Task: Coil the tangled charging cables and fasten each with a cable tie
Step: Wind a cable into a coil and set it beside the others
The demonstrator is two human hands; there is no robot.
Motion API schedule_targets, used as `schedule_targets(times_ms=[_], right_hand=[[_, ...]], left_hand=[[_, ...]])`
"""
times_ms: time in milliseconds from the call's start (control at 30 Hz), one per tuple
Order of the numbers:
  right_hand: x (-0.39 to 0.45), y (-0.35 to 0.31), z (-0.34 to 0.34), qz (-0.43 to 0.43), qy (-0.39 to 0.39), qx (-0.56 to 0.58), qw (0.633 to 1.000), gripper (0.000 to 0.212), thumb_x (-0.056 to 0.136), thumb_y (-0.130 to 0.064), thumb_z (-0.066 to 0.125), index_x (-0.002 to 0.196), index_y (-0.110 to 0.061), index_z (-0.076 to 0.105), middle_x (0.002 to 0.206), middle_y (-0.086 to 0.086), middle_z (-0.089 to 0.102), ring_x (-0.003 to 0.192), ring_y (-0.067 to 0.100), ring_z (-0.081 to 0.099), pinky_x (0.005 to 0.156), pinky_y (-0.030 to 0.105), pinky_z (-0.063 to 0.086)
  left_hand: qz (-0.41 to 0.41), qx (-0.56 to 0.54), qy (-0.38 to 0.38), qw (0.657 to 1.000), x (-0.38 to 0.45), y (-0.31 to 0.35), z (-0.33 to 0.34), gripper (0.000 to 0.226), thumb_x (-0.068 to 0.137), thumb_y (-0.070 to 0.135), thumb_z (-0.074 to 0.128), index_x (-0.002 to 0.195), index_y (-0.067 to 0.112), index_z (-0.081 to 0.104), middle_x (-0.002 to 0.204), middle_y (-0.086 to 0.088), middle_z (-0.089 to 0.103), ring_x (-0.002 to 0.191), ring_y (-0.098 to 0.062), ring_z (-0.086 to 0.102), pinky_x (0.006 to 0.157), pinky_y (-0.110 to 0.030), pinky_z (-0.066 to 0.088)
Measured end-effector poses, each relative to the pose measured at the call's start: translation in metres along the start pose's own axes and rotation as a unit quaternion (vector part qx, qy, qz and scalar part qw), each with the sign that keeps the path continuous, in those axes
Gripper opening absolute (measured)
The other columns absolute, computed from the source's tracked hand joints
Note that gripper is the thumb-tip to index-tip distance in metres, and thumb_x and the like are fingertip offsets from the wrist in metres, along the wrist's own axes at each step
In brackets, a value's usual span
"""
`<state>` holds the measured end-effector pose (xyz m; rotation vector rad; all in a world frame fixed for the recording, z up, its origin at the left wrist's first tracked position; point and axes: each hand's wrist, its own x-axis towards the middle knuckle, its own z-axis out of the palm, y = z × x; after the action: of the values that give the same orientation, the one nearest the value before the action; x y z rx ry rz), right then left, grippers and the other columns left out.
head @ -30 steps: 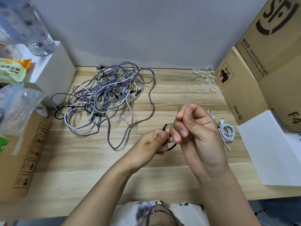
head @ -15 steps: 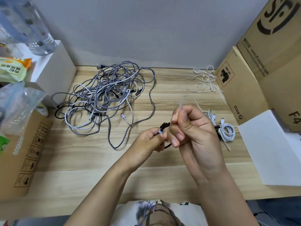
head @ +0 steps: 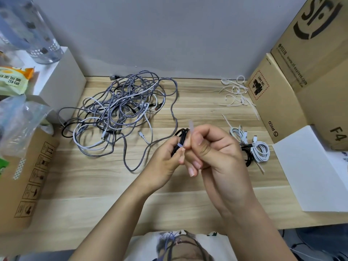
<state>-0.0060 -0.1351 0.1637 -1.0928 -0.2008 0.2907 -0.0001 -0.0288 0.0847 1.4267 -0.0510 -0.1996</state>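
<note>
Two hands were raised together above the middle of the tabletop [head: 94, 194]. The left hand [head: 165, 162] gripped a coiled black cable [head: 181, 136], its fingers curled round the bundle. A white cable tie [head: 191, 127] was wrapped round that coil, and its free tail stood up, blurred, from the right hand [head: 216, 149], whose fingers were curled and pinching it. A tangled heap of grey, white and black cables [head: 120, 112] lay on the tabletop to the left, well apart from the hands. Coiled white and black cables [head: 258, 149] lay near the right hand, beside a white sheet [head: 310, 176]. Loose white cable ties [head: 235, 93] lay at the far right, next to the cardboard boxes [head: 273, 102].
</note>
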Motion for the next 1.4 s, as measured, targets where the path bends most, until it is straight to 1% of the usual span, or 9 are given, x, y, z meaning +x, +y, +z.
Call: schedule_targets(times_ms=[33,133,233,333,600,700,933,1133,1400], right_hand=[[0.001,-0.002,-0.003,-0.009,-0.004,0.003,1.0,0.012,0.067,-0.028,0.063,0.059,-0.019,0.066,0.05,0.003,0.047,0.039,0.009,0.04,0.041,0.018,0.035],[0.003,-0.006,-0.014,-0.053,-0.012,0.0,0.999,0.011,0.074,-0.027,0.06,0.065,-0.023,0.065,0.054,-0.004,0.049,0.042,0.009,0.041,0.048,0.026,0.04],[0.005,-0.009,-0.023,-0.082,-0.035,-0.033,0.995,0.013,0.082,-0.032,0.054,0.074,-0.024,0.06,0.053,-0.003,0.047,0.046,0.017,0.051,0.063,0.041,0.051],[0.007,-0.007,-0.027,-0.064,-0.053,-0.025,0.996,0.02,0.085,-0.042,0.052,0.079,-0.023,0.054,0.057,-0.003,0.044,0.051,0.02,0.052,0.075,0.043,0.052],[0.005,-0.015,-0.026,-0.017,-0.028,0.045,0.998,0.02,0.088,-0.033,0.042,0.079,-0.015,0.037,0.053,-0.01,0.028,0.043,0.008,0.017,0.046,0.021,0.025],[0.008,-0.018,-0.027,-0.009,0.012,0.01,1.0,0.021,0.084,-0.02,0.054,0.064,-0.02,0.047,0.047,-0.01,0.028,0.038,0.007,0.018,0.043,0.02,0.022],[0.01,-0.021,-0.035,0.009,-0.008,-0.096,0.995,0.033,0.064,0.002,0.065,0.052,-0.024,0.05,0.04,-0.011,0.044,0.029,0.005,0.034,0.038,0.018,0.03],[0.01,-0.02,-0.042,0.018,-0.052,-0.154,0.987,0.02,0.054,-0.016,0.069,0.049,-0.025,0.052,0.043,-0.004,0.046,0.033,0.012,0.04,0.039,0.018,0.035],[0.009,-0.023,-0.04,0.037,-0.053,-0.207,0.976,0.032,0.058,0.006,0.063,0.046,-0.023,0.054,0.039,-0.006,0.039,0.031,0.008,0.039,0.037,0.016,0.035]], left_hand=[[0.0,-0.004,0.008,1.0,0.004,-0.004,-0.004,0.045,0.07,0.037,0.061,0.082,-0.004,0.044,0.049,0.006,0.054,0.048,-0.002,0.051,0.056,-0.02,0.043],[-0.018,0.01,0.025,0.999,0.0,-0.001,-0.012,0.047,0.075,0.039,0.056,0.092,-0.005,0.051,0.072,-0.022,0.051,0.07,-0.027,0.048,0.073,-0.043,0.041],[-0.017,0.006,0.007,1.0,-0.004,0.004,-0.013,0.014,0.083,0.036,0.055,0.082,0.024,0.062,0.073,-0.007,0.049,0.074,-0.021,0.042,0.075,-0.033,0.04],[-0.006,-0.013,0.005,1.0,-0.006,0.007,-0.009,0.018,0.08,0.039,0.055,0.079,0.022,0.056,0.076,-0.01,0.046,0.075,-0.018,0.044,0.073,-0.025,0.04],[0.025,-0.061,0.011,0.998,-0.015,0.025,0.0,0.007,0.078,0.02,0.06,0.082,0.016,0.056,0.06,0.016,0.047,0.057,-0.001,0.039,0.059,-0.011,0.038],[0.029,-0.074,0.003,0.997,-0.017,0.032,0.0,0.013,0.07,0.03,0.065,0.079,0.022,0.061,0.064,0.018,0.049,0.059,-0.001,0.041,0.06,-0.011,0.04],[0.027,-0.032,-0.017,0.999,-0.02,0.041,-0.003,0.046,0.064,0.034,0.065,0.083,-0.004,0.049,0.067,0.005,0.041,0.061,-0.005,0.04,0.056,-0.012,0.039],[0.034,-0.018,-0.055,0.998,-0.023,0.045,-0.004,0.047,0.066,0.029,0.066,0.077,-0.01,0.042,0.067,-0.001,0.038,0.058,-0.005,0.037,0.053,-0.011,0.034],[0.033,0.033,-0.085,0.995,-0.025,0.046,-0.007,0.018,0.068,0.032,0.066,0.066,0.027,0.05,0.062,0.015,0.037,0.058,-0.004,0.033,0.052,-0.013,0.03]])
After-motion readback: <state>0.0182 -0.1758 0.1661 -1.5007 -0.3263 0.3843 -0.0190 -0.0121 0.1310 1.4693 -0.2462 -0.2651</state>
